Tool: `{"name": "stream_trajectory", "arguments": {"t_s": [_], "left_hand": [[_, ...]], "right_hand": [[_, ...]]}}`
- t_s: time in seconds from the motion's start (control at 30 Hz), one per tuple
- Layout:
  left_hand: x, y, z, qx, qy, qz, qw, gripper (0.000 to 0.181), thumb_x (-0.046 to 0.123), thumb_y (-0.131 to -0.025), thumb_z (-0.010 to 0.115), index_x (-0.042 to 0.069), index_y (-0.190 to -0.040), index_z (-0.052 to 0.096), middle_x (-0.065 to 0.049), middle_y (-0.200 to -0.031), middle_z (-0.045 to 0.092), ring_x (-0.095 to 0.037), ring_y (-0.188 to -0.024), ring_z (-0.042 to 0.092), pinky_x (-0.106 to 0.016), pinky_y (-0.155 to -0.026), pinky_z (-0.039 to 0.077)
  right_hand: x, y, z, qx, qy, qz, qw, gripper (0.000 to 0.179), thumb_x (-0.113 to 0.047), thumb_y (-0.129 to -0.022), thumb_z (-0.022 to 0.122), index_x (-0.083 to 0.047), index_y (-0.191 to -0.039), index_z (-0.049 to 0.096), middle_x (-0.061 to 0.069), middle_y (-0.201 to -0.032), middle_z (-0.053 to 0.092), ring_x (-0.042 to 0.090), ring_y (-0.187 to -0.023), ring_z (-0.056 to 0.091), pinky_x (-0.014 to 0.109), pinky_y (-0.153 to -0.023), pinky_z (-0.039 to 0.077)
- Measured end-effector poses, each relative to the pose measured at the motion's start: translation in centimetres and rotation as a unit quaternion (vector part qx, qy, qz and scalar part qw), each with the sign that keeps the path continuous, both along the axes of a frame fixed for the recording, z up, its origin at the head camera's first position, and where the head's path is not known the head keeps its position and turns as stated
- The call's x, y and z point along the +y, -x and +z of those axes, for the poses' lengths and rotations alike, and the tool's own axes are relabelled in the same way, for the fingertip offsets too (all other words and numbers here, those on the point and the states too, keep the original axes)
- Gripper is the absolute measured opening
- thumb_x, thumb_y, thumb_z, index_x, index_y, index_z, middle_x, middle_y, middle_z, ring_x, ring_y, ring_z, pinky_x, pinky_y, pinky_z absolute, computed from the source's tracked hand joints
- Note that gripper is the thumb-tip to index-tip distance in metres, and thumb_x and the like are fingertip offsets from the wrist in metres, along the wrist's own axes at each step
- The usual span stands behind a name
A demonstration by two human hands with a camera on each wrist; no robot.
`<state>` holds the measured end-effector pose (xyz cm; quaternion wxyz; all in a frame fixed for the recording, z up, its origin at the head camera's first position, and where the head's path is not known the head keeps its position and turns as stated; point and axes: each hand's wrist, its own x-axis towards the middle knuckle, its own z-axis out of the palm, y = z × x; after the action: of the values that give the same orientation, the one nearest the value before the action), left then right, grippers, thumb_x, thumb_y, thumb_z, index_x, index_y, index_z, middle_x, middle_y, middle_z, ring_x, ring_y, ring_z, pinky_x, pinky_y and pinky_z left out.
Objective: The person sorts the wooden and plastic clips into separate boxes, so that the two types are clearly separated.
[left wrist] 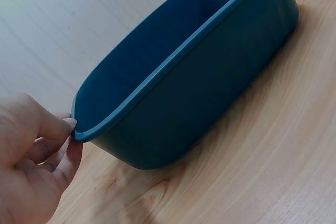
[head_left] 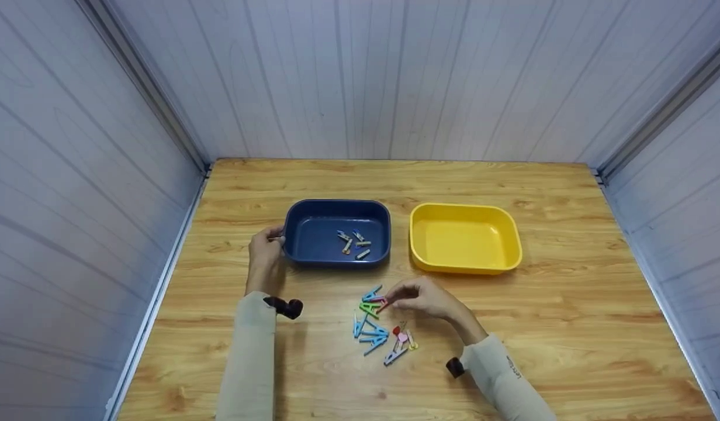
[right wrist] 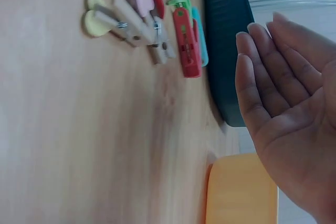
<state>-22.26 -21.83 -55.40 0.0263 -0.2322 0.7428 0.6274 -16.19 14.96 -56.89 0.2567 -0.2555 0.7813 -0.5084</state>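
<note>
1. One left hand [left wrist: 31, 150] pinches the blue bin [left wrist: 157, 119] by its rim — clearest from the left wrist.
2. Only the head view shows small clips [head_left: 363, 254] inside it.
3. Coloured clips [right wrist: 191, 66] lie on the table [right wrist: 105, 129], just beside the right hand [right wrist: 294, 90] — fingers nearly straight, contact unclear from above.
4. Both wrist views cut off the yellow bin [head_left: 465, 237].

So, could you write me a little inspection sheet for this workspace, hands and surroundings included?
Surface: wood-grain tabletop.
Job's things: colourful loose clips on the tabletop; blue tub holding small wooden clips; yellow tub to its right.
Clutter: nothing seen.
Left hand: fingers pinch the blue tub's rim at its left end.
Right hand: beside the loose clips; its wrist view shows no clip held.
Cables: nothing seen.
Surroundings: pale panels behind and on both sides; dark devices at both wrists.
</note>
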Motion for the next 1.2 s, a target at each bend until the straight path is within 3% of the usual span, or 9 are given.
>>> {"name": "stream_trajectory", "arguments": {"t_s": [0.4, 0.57, 0.8, 1.0, 1.2], "left_hand": [[0.2, 0.1, 0.0, -0.003, -0.035, 0.018, 0.9992, 0.034, -0.003, -0.094, 0.046, 0.001, -0.125, 0.059, -0.016, -0.118, 0.057, -0.023, -0.107, 0.054, -0.029, -0.089, 0.045], [0.2, 0.1, 0.0, -0.005, -0.036, 0.016, 0.9992, 0.034, -0.002, -0.094, 0.046, 0.001, -0.125, 0.059, -0.015, -0.119, 0.058, -0.023, -0.107, 0.054, -0.028, -0.088, 0.046], [0.0, -0.1, 0.0, -0.006, 0.008, -0.005, 0.9999, 0.031, 0.001, -0.096, 0.047, 0.002, -0.125, 0.059, -0.015, -0.12, 0.057, -0.024, -0.108, 0.054, -0.028, -0.087, 0.046], [0.1, -0.1, 0.1, -0.012, -0.028, 0.011, 0.9995, 0.032, -0.001, -0.096, 0.046, 0.002, -0.125, 0.059, -0.015, -0.121, 0.057, -0.023, -0.108, 0.054, -0.029, -0.089, 0.046], [0.3, -0.1, 0.1, -0.015, -0.032, 0.017, 0.9993, 0.032, -0.001, -0.096, 0.046, 0.002, -0.125, 0.059, -0.014, -0.119, 0.057, -0.023, -0.107, 0.054, -0.029, -0.088, 0.046]], "right_hand": [[0.6, -1.3, -1.3, -0.037, -0.043, 0.033, 0.9979, 0.018, -0.017, -0.087, 0.07, -0.013, -0.104, 0.073, 0.003, -0.102, 0.072, 0.01, -0.092, 0.063, 0.02, -0.083, 0.048], [0.7, -1.7, -1.8, -0.023, -0.063, 0.032, 0.9972, 0.015, -0.017, -0.086, 0.07, -0.015, -0.101, 0.073, -0.001, -0.098, 0.073, 0.009, -0.092, 0.062, 0.021, -0.085, 0.047], [0.7, -2.2, -2.2, 0.014, -0.069, 0.042, 0.9966, 0.015, -0.015, -0.085, 0.071, -0.015, -0.1, 0.073, 0.0, -0.097, 0.072, 0.011, -0.093, 0.061, 0.023, -0.085, 0.047], [0.6, -2.5, -2.2, 0.026, -0.081, 0.063, 0.9943, 0.018, -0.007, -0.083, 0.071, -0.014, -0.099, 0.073, 0.001, -0.097, 0.07, 0.011, -0.088, 0.058, 0.022, -0.08, 0.046], [0.4, -2.7, -2.0, 0.041, -0.092, 0.067, 0.9926, 0.018, -0.003, -0.085, 0.067, -0.012, -0.099, 0.073, 0.001, -0.097, 0.07, 0.01, -0.09, 0.059, 0.023, -0.081, 0.048]]}}
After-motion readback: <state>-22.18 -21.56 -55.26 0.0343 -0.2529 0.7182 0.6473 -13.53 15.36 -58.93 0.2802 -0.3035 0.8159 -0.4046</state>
